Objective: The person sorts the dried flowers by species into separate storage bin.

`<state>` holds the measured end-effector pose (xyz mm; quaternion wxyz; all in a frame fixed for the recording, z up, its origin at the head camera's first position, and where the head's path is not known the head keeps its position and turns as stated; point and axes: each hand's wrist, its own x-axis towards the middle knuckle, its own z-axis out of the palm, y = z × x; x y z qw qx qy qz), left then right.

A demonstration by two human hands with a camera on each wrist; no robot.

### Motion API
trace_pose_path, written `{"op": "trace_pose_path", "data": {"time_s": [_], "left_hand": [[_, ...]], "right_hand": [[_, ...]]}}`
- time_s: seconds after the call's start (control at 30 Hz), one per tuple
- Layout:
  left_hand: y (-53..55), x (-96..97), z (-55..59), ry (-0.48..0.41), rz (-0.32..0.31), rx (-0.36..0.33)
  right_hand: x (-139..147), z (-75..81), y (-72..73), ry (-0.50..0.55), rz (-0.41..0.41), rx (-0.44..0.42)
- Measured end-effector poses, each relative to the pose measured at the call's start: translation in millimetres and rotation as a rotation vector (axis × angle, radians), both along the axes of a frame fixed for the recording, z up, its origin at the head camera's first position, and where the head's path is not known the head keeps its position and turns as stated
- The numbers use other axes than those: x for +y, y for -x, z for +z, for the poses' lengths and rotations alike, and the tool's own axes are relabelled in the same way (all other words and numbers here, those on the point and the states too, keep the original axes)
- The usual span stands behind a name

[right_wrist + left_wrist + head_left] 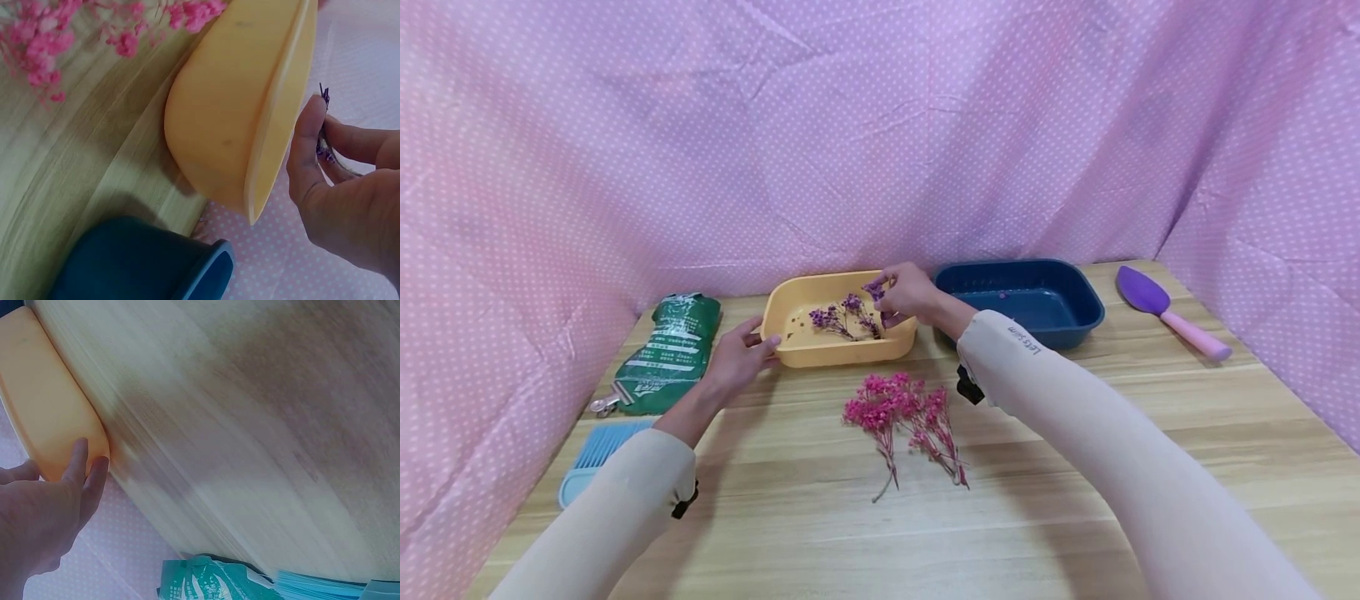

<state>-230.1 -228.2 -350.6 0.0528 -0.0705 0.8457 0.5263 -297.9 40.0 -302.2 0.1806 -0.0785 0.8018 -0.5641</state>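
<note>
A yellow tub (842,355) stands at the back of the table with sprigs of small purple dried flowers (827,318) lying in it. My left hand (741,358) is at the tub's left end, its fingers fairly straight against the outer wall in the left wrist view. Over the tub's right side, my right hand (910,293) pinches a purple dried flower sprig (325,150) between thumb and fingers. Part of that sprig is hidden by the fingers. Pink dried flower sprigs (887,407) lie on the table in front of the tub.
Just right of the yellow tub stands a dark blue tub (1037,329) with a few purple bits inside. A purple scoop with a pink handle (1195,335) lies far right. At left are a green bag (673,354), a metal clip (610,402) and a light blue brush (598,454).
</note>
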Motion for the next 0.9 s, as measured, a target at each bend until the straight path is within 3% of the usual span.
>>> {"op": "trace_pose_path", "data": {"time_s": [0.17,0.3,0.4,0.7,0.8,0.9], "left_hand": [[-0.1,-0.2,1.0,-0.003,0.004,-0.008],[0.3,-0.4,1.1,-0.002,-0.002,-0.014],[0.6,-1.4,0.5,0.004,-0.005,-0.012],[-2.8,-2.0,2.6,-0.017,-0.015,0.023],[-3.7,-2.1,4.4,-0.021,-0.008,0.006],[-5.9,-3.3,7.1,0.047,0.018,0.025]], "right_hand": [[-3,0.8,1.7,-0.047,0.045,0.072],[2,8.8,-0.4,-0.147,0.084,0.16],[6,15.4,-4.0,-0.183,0.093,0.181],[24,27.7,-16.7,-0.129,0.137,0.182],[37,29.6,-21.2,-0.101,0.149,0.184],[53,30.9,-25.6,-0.084,0.145,0.197]]}}
